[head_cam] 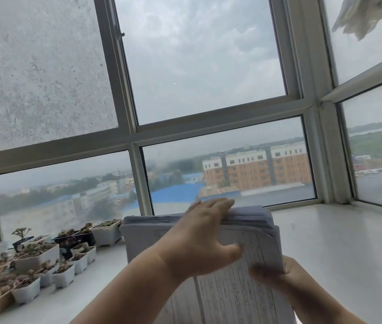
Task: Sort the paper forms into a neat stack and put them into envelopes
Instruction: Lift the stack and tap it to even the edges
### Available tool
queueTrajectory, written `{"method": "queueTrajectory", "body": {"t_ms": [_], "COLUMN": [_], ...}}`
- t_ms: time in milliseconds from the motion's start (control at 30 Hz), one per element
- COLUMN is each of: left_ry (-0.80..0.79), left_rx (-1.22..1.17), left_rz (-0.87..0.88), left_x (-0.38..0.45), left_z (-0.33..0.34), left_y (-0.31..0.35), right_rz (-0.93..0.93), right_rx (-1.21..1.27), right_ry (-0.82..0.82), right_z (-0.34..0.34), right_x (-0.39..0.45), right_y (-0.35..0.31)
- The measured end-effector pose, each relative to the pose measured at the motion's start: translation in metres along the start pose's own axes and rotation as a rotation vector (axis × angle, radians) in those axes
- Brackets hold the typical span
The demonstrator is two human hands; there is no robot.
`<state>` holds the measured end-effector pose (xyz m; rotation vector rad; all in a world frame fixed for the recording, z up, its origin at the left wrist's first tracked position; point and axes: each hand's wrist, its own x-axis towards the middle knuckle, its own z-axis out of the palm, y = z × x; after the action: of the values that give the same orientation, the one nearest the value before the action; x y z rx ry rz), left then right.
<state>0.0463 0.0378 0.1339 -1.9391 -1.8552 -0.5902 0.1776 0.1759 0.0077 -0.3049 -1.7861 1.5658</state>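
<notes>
A thick stack of white paper forms with printed tables is held up in front of me above the white windowsill. My left hand lies over the stack's top edge, its fingers curled over the far side and its thumb on the front sheet. My right hand grips the stack at its lower right side, thumb on the front. The sheet edges at the top are uneven. No envelope is in view.
Several small white pots of succulents crowd the left part of the sill. Large window panes stand right behind the stack. A white cloth hangs at the top right.
</notes>
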Motion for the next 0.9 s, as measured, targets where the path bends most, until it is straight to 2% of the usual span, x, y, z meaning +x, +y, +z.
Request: {"method": "queueTrajectory", "body": {"t_ms": [33,133,300,400,533,600,667,833,900], "left_ry": [0.025,-0.052,-0.072,-0.142,-0.169,-0.122,-0.177,-0.208,-0.165], "left_rx": [0.025,-0.038,-0.017,0.046,0.038,0.111,0.156,0.268,0.284], "left_rz": [0.026,0.046,0.098,0.035,-0.097,-0.145,-0.206,-0.273,-0.287], "left_x": [0.001,0.000,0.006,0.006,-0.004,-0.010,-0.017,-0.035,-0.038], "left_z": [0.001,0.005,0.005,-0.001,-0.011,-0.015,-0.018,-0.025,-0.026], "left_y": [0.002,0.013,0.017,0.001,-0.033,-0.055,-0.074,-0.104,-0.113], "right_rz": [-0.001,-0.017,-0.012,0.023,0.046,0.046,0.047,0.069,0.083], "right_rx": [0.003,0.027,0.068,0.069,0.023,0.020,0.019,0.011,0.006], "right_ry": [-0.002,0.010,0.028,0.022,0.026,0.028,0.034,0.048,0.039], "right_z": [0.000,-0.001,-0.002,-0.002,-0.003,-0.002,-0.001,0.000,-0.001], "right_x": [0.001,0.001,0.003,0.002,0.002,0.003,0.002,0.002,0.003], "right_y": [-0.001,-0.002,-0.001,0.002,0.001,0.001,0.001,-0.001,-0.002]}}
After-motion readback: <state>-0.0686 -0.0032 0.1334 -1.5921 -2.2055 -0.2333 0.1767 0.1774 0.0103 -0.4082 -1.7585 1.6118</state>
